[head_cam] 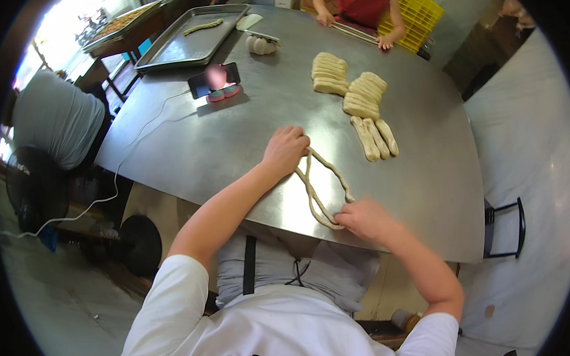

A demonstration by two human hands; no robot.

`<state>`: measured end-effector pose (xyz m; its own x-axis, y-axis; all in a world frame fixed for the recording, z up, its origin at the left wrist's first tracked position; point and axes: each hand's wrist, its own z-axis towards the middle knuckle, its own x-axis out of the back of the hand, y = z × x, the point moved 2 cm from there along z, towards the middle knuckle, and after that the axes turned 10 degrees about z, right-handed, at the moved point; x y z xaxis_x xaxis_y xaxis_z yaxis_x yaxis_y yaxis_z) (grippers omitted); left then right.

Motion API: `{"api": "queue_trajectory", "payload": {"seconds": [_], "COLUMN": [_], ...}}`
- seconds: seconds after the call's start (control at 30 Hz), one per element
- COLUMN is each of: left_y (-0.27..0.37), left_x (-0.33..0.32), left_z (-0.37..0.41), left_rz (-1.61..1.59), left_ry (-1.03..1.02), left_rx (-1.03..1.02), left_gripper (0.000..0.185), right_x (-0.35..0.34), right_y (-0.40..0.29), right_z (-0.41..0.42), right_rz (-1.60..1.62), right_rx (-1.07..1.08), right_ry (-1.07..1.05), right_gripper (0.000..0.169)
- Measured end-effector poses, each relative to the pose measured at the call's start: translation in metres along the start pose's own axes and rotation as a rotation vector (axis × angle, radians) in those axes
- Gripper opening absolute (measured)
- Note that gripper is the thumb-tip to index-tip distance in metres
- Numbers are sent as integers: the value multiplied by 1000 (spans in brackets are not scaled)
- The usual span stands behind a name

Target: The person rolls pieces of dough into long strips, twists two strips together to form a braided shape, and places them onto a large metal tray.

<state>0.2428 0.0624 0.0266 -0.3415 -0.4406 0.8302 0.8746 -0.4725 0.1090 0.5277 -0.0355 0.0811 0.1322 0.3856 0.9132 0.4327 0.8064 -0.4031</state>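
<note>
A long thin dough rope (318, 201) lies in loops near the front edge of the metal table (424, 196). My left hand (288, 149) grips its upper end, where strands meet under the fingers. With thumb and fingers, my right hand (365, 221) pinches the lower bend of the loop; this hand is slightly blurred. One strand (335, 171) arcs between the hands on the right and ends by my right knuckles. Beyond my right hand rest three separate dough strips (373, 138) and two stacks of dough strips, one nearer (365, 95) and one farther (329, 73).
A metal tray (184, 49) holding one twisted dough piece (203, 27) sits at far left. A phone on a stand (216, 83) trails a white cable (118, 178). White garlic-like bulbs (260, 44) stand behind it. Opposite, a person in red (364, 5) handles dough strands (355, 33).
</note>
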Motion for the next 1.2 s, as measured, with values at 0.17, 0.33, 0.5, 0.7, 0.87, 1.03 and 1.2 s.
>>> {"api": "queue_trajectory", "payload": {"seconds": [0.17, 0.33, 0.5, 0.7, 0.87, 1.03, 1.2], "left_y": [-52, -163, -72, -55, -38, -68, -106], "left_x": [25, 100, 229, 170, 61, 62, 79], "left_z": [11, -105, -131, -94, -35, -69, -88], "left_rz": [112, 316, -142, -467, -483, -588, -836], "left_ry": [-333, -239, -286, -804, -668, -605, -617], "left_rx": [56, 329, 680, 736, 616, 578, 602], "left_gripper": [7, 14, 15, 15, 24, 25, 28], "right_x": [-13, -36, -47, 65, 19, -91, -80], "right_y": [-12, -15, -27, 74, 140, -62, -88], "right_z": [-16, -6, -7, -94, -119, -74, -6], "right_rz": [16, 278, 116, -226, -44, 118, -42], "right_rx": [20, -341, -452, -432, -988, -588, -465], "right_ry": [257, 444, 531, 728, 759, 403, 541], "right_gripper": [10, 7, 11, 24, 34, 69, 67]}}
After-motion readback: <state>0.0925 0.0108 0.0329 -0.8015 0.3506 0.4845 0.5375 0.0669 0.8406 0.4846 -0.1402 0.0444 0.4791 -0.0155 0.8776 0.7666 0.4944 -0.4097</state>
